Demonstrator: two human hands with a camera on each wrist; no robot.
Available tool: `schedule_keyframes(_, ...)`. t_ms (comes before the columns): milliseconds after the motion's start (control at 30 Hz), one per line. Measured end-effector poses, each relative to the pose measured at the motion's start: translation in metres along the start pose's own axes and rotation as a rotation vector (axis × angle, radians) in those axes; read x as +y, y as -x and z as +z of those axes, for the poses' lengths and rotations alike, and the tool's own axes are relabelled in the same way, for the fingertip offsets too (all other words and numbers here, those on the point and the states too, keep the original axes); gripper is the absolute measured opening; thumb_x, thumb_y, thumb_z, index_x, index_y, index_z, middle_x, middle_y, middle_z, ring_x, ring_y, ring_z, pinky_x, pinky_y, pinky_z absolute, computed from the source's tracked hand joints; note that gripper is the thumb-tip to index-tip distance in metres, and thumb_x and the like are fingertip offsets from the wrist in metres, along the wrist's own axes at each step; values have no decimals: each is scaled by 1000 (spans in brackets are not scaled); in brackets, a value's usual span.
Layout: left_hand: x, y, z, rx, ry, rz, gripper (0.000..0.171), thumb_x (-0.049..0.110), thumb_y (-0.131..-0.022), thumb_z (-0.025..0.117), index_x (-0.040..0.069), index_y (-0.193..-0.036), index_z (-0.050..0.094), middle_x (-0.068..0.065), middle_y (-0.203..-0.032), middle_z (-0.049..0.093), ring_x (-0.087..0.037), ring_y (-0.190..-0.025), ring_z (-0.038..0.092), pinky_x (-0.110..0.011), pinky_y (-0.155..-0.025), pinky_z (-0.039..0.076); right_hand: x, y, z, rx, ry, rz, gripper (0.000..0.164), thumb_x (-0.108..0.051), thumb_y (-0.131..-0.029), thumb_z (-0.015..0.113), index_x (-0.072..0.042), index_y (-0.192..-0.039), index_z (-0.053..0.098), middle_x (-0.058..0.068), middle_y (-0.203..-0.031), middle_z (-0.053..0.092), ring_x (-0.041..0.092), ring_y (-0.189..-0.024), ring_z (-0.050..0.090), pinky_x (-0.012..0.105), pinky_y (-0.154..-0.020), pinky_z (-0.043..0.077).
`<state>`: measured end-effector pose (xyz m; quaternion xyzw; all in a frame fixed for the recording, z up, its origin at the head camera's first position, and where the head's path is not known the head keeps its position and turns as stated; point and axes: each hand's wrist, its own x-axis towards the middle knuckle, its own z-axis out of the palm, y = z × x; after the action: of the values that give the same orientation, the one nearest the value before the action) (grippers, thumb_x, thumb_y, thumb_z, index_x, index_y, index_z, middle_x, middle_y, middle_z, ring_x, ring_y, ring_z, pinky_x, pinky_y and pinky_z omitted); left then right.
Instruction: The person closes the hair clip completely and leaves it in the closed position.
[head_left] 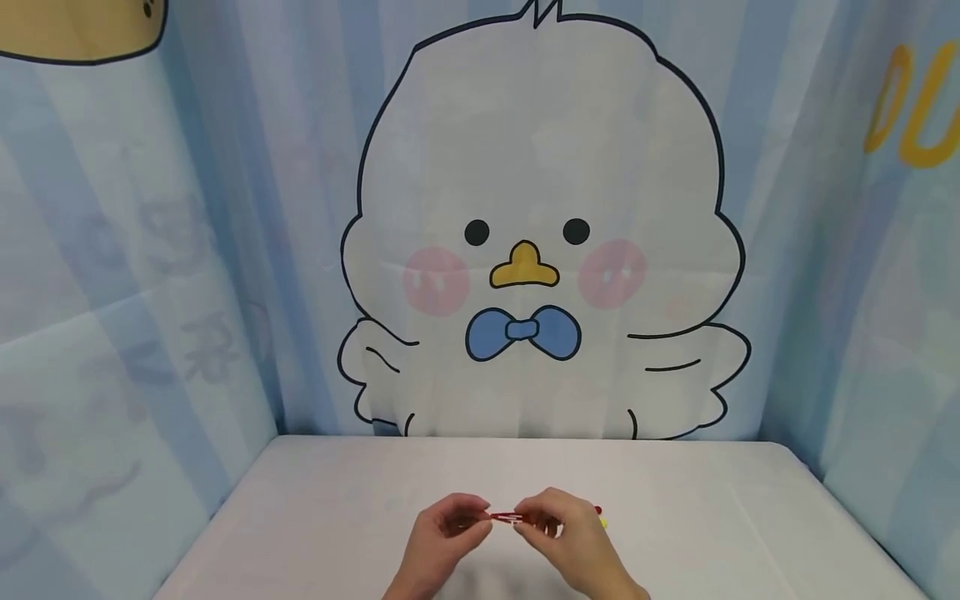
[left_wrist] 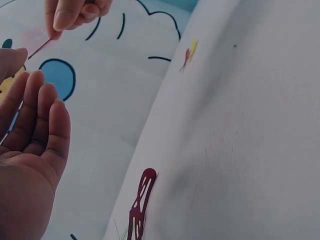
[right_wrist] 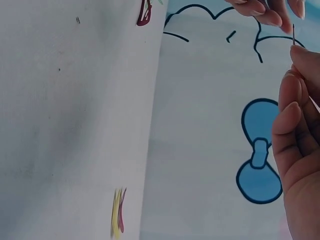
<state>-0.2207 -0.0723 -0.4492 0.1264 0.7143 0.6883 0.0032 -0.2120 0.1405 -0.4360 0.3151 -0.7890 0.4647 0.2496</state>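
Note:
In the head view a red snap hair clip [head_left: 506,517] is held level between my two hands, a little above the white table. The thumb and fingertips of my left hand [head_left: 442,537] pinch its left end. My right hand [head_left: 573,537] pinches the right end, and its fingers hide part of the clip. Edge-on in the left wrist view, the held clip [left_wrist: 39,50] shows as a thin red line. A second, dark red snap hair clip [left_wrist: 150,172] lies on the table there, with something thin and green beside it.
On the white table [head_left: 712,500], right of my right hand, lie a small yellow piece [left_wrist: 194,47] and a red piece [left_wrist: 187,56], close together. Curtains [head_left: 97,292] with printed cartoon figures stand behind the table and on both sides.

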Motion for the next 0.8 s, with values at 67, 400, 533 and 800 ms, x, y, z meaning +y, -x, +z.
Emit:
schedule_keyframes(67, -2, 0, -5, -2, -13, -7, 27, 11, -90, 76, -3, -112, 68, -7, -95, 70, -21, -89, 65, -26, -78, 54, 1, 0, -1, -4, 13, 10, 20, -2, -82, 82, -18, -92, 74, -15, -79, 62, 1, -67, 55, 23, -54, 49)
schedule_keyframes(400, -11, -1, -33, 41, -95, -53, 30, 13, -91, 75, -1, -116, 67, -5, -100, 69, -20, -94, 63, -27, -79, 52, 12, -3, -21, -47, 88, 173, 17, -4, -82, 82, -16, -91, 73, -15, -78, 62, 4, -67, 54, 24, -59, 49)
schedule_keyframes(533, -15, 0, -47, 39, -149, -32, 30, 12, -91, 75, -4, -115, 67, -6, -100, 70, -20, -95, 64, -26, -79, 53, 19, -1, -29, -55, 106, 212, 18, -3, -81, 83, -15, -91, 73, -14, -78, 62, 3, -68, 55, 24, -60, 50)
schedule_keyframes(800, -22, 2, -69, 17, -251, -66, 29, 12, -92, 74, -4, -115, 66, -7, -103, 69, -20, -96, 64, -36, -85, 54, 29, 3, -45, -81, 101, 294, 15, -7, -82, 83, -14, -91, 74, -12, -79, 64, 4, -69, 57, 25, -63, 51)
